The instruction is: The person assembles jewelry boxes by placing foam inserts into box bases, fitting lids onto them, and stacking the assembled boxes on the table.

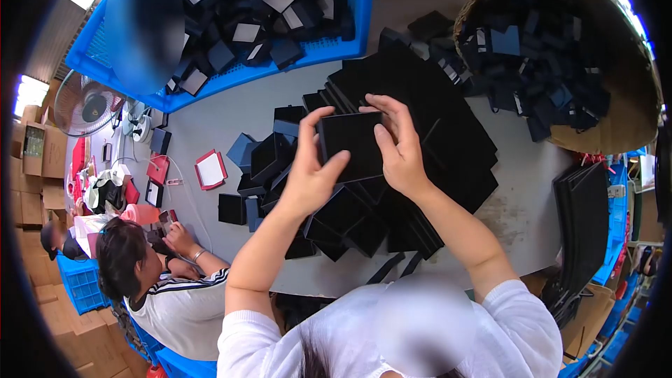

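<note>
Between my two hands is a square black box [352, 148], held over the table with its flat black face upward. The fingers of my left hand [310, 168] curl around its left side, the thumb resting near the front edge. On the opposite side, my right hand [401, 154] grips the box with the thumb on top and the fingers behind. Beneath and behind it spreads a pile of black flat sheets [455, 147]. Several small dark boxes [269, 157] lie heaped to the left of my left hand and below the held box.
A blue crate [364, 7] full of dark boxes, some with white faces, stands at the back left. At the back right is a large cardboard carton [595, 141] of dark boxes. A co-worker [178, 308] sits at left, near a red-edged tray [210, 169] and a fan [91, 106].
</note>
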Demonstrator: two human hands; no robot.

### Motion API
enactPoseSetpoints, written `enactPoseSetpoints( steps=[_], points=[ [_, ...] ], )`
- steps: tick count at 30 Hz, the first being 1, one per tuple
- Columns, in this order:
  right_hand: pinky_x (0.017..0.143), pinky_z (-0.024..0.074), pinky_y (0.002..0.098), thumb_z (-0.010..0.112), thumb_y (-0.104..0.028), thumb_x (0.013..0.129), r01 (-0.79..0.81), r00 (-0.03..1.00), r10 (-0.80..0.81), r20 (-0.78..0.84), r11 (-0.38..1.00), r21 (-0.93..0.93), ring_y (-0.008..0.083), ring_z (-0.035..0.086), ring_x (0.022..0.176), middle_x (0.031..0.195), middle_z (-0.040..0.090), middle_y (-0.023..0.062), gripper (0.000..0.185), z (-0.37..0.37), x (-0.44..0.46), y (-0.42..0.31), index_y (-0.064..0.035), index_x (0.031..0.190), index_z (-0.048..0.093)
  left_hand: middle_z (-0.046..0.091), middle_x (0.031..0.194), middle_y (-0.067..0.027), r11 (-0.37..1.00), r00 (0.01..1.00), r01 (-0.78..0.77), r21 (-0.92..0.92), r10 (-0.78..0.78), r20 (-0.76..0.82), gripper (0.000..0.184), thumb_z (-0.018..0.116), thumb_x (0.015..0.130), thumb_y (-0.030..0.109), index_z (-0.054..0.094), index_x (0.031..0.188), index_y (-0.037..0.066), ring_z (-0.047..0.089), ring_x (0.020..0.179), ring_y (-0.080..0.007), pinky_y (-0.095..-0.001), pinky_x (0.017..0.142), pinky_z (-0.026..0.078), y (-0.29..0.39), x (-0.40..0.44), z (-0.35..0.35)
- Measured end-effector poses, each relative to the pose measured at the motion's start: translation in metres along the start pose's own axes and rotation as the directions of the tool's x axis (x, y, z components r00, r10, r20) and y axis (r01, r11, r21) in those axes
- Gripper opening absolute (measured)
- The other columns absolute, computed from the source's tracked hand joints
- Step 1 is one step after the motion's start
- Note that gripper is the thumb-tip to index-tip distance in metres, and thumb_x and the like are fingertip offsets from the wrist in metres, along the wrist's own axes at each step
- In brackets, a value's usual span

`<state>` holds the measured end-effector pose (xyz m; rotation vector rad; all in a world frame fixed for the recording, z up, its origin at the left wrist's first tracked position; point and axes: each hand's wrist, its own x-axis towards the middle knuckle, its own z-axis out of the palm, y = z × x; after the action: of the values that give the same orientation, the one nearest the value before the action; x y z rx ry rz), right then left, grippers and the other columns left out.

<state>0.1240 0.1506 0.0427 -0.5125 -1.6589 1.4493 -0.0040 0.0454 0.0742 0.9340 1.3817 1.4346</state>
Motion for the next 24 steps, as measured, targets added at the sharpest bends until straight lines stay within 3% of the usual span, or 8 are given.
enactPoseSetpoints(
  steps=[5,8,10,12,14,18,21,24],
  points=[
    [0.092,0.048,0.0361,0.058,-0.008,0.089,0.059,0.989,-0.05,0.14,0.996,-0.061,0.0301,0.057,0.116,0.127,0.054,0.0164,0.045,0.008,-0.008,0.014,-0.0019,0.131,0.044,0.06,0.105,-0.009,0.983,0.98,0.154,-0.097,-0.164,-0.11,0.052,0.057,0.093,0.003,0.037,0.139,0.017,0.059,0.094,-0.0137,-0.0263,0.08,0.05,-0.005,0.005,-0.033],
    [0.094,0.0462,0.0405,0.062,-0.013,0.087,0.165,0.986,-0.131,0.103,0.856,-0.489,0.0346,0.057,0.112,0.126,0.055,0.0177,0.05,-0.034,0.014,0.035,-0.0019,0.132,0.043,0.061,0.114,-0.0142,0.976,0.959,0.109,0.186,-0.153,0.237,0.058,0.066,0.09,0.018,0.04,0.141,0.015,0.06,0.097,-0.017,-0.0315,0.084,0.05,0.0,0.02,-0.103],
    [0.097,0.043,0.0448,0.07,-0.025,0.081,-0.036,0.999,0.04,-0.016,0.572,-0.82,0.0371,0.05,0.118,0.131,0.049,0.0197,0.064,-0.057,0.023,0.055,-0.0037,0.134,0.041,0.06,0.121,-0.0181,0.896,0.986,0.11,0.431,-0.154,0.068,0.063,0.069,0.087,0.025,0.041,0.141,0.011,0.062,0.102,-0.0231,-0.0361,0.087,0.05,0.0,0.057,-0.154],
    [0.095,0.0428,0.046,0.077,-0.034,0.074,-0.178,0.968,0.235,-0.089,0.392,-0.902,0.038,0.046,0.12,0.132,0.045,0.0209,0.076,-0.06,0.019,0.074,-0.0049,0.135,0.042,0.058,0.126,-0.019,0.902,0.892,0.395,0.172,-0.332,-0.307,0.064,0.07,0.083,0.027,0.044,0.138,0.006,0.062,0.107,-0.0276,-0.0392,0.088,0.051,-0.021,0.122,-0.189],
    [0.095,0.0423,0.0465,0.081,-0.037,0.069,-0.166,0.956,0.281,-0.078,0.305,-0.938,0.0379,0.047,0.117,0.129,0.044,0.0207,0.085,-0.057,0.014,0.082,-0.0055,0.137,0.041,0.059,0.124,-0.0197,0.864,0.836,0.406,0.298,-0.219,-0.503,0.068,0.074,0.078,0.028,0.047,0.136,0.003,0.062,0.107,-0.0335,-0.0416,0.092,0.05,-0.076,0.188,-0.219],
    [0.097,0.0413,0.0426,0.076,-0.025,0.075,-0.21,0.976,0.188,-0.111,0.675,-0.707,0.0333,0.047,0.118,0.128,0.045,0.0177,0.074,-0.069,0.006,0.096,-0.007,0.138,0.041,0.042,0.143,-0.0207,0.369,0.913,0.32,0.872,0.125,-0.388,0.078,0.077,0.072,0.03,0.044,0.139,0.009,0.05,0.123,-0.0376,-0.0418,0.101,0.043,-0.168,0.288,-0.239],
    [0.097,0.0415,0.0378,0.062,-0.013,0.084,-0.357,0.929,0.298,-0.22,0.877,-0.321,0.0258,0.052,0.114,0.135,0.044,0.015,0.065,-0.087,0.001,0.106,-0.0063,0.143,0.034,0.033,0.15,-0.0158,0.061,0.967,0.241,0.969,0.067,-0.245,0.085,0.078,0.071,0.031,0.038,0.144,0.012,0.044,0.129,-0.0344,-0.0426,0.103,0.041,-0.175,0.318,-0.206],
    [0.088,0.0458,0.0336,0.045,-0.031,0.099,-0.464,0.83,0.446,-0.336,0.885,0.028,0.0209,0.057,0.108,0.128,0.052,0.014,0.052,-0.096,0.004,0.1,-0.0071,0.143,0.031,0.036,0.148,-0.013,-0.119,0.979,0.19,0.975,0.099,-0.179,0.095,0.081,0.068,0.034,0.033,0.146,0.012,0.044,0.128,-0.0335,-0.044,0.103,0.04,-0.186,0.336,-0.186]
  ],
)
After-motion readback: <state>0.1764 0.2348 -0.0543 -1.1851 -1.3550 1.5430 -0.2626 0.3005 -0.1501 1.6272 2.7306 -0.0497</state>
